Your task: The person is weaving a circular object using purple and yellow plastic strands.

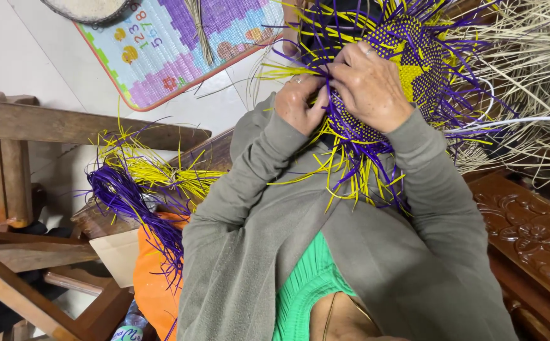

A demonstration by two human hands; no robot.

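A person in a grey cardigan over a green top works a half-woven piece of purple and yellow strips [407, 63], held up in front of the chest, its loose ends fanning out on every side. The left hand [300, 104] is curled, thumb and fingers pressed together on a few purple strips at the lower left edge of the weave. The right hand [371, 85] lies flat over the woven face just beside it, fingers bent and pushing into the same spot; what its fingertips grip is hidden, so whether it pinches a strand cannot be told. The two hands touch at the knuckles.

Below the left elbow, a loose bundle of purple and yellow strips [132, 183] rests on the edge of a wooden bench [9, 132], spilling over an orange bag [151, 278] and a piece of cardboard [120, 252]. On the pale floor beyond lies a foam play mat [174, 50] in blue, purple and green squares with an orange border. A heap of undyed pale straw [527, 76] fills the upper right corner, behind the weave. A carved dark wooden panel [531, 230] sits at the right, beside the person's right sleeve.
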